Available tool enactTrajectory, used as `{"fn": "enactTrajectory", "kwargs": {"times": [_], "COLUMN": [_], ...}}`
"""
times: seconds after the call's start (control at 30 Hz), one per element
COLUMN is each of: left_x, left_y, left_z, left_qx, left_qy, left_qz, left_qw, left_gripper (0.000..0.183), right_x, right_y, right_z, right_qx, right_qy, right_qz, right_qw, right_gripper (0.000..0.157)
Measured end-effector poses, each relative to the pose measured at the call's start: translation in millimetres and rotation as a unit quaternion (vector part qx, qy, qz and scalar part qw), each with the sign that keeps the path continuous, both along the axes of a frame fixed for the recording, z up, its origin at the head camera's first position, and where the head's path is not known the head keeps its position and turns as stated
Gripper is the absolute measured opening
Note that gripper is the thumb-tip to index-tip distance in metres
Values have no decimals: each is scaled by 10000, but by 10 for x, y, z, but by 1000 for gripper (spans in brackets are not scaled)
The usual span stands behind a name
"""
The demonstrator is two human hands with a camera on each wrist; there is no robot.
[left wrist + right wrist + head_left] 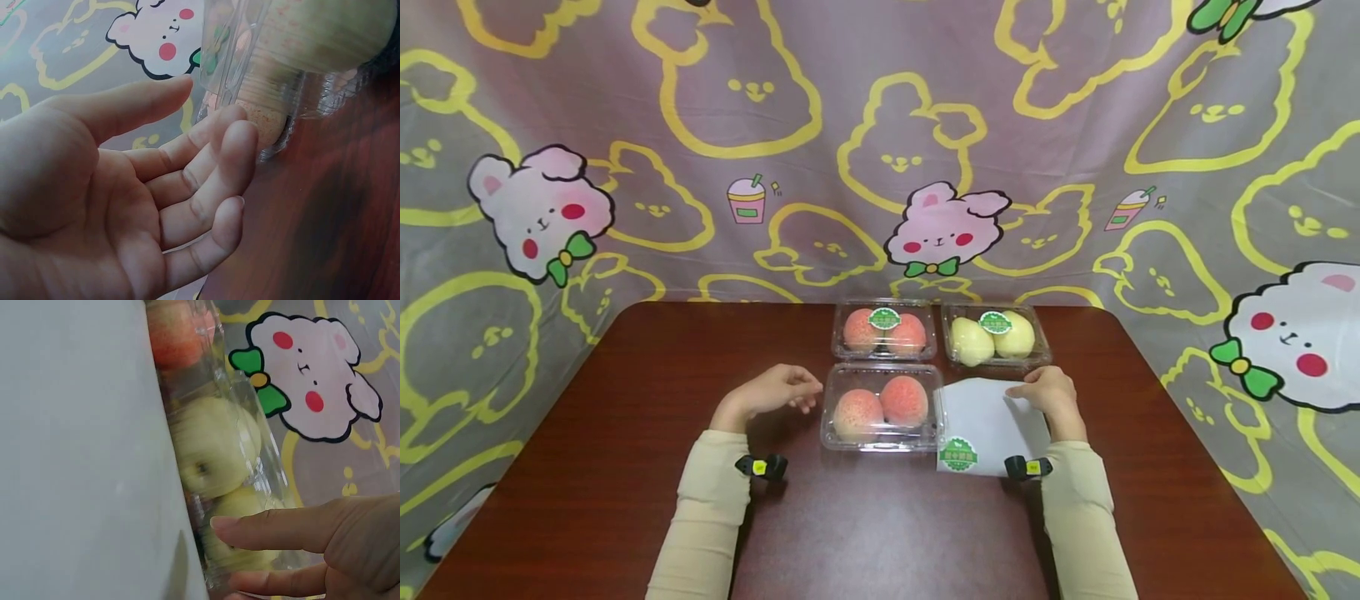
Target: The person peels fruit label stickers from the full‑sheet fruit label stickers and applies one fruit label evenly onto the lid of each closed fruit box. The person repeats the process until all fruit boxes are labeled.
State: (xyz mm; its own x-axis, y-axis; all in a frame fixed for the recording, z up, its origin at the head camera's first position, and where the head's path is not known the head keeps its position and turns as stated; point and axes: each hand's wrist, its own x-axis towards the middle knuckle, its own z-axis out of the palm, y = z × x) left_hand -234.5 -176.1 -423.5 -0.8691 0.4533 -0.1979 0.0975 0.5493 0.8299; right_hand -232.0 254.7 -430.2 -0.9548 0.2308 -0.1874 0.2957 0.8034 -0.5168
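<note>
My left hand [777, 389], loosely curled and holding nothing, is left of the front clear plastic box [882, 439], which contains two peaches [904, 401]. In the left wrist view its fingers [209, 206] stay apart from the box. Over the upper right of a white sheet [988, 421] is my right hand [1051, 393]; a green round sticker [958, 455] sits at the sheet's lower left. The right wrist view shows a gap between the thumb [275, 530] and a finger [281, 581], beside the sheet's edge. Whether they touch the sheet is unclear.
Behind stand a second box of peaches [884, 332] and a box of pale yellow-green pears [996, 335], both with green labels on their lids. Everything rests on a dark red-brown table [625, 433]. A patterned curtain [850, 50] surrounds its back and sides.
</note>
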Motion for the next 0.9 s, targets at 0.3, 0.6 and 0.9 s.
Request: {"fn": "enactTrajectory", "kwargs": {"times": [0.3, 0.6, 0.9], "left_x": [2, -4, -12], "left_y": [-12, -10, -27], "left_z": [4, -28, -13], "left_qx": [-50, -116, -72], "left_qy": [139, 139, 243], "left_qz": [30, 80, 18], "left_qw": [9999, 9998, 9997], "left_gripper": [31, 32, 33], "right_x": [-23, -52, -26], "right_y": [63, 104, 124], "right_z": [-57, -171, -199], "right_qx": [152, 365, -98], "right_qy": [-378, -576, -236], "right_qz": [-39, 18, -18], "right_qw": [9992, 9977, 9997], "right_gripper": [50, 52, 68]}}
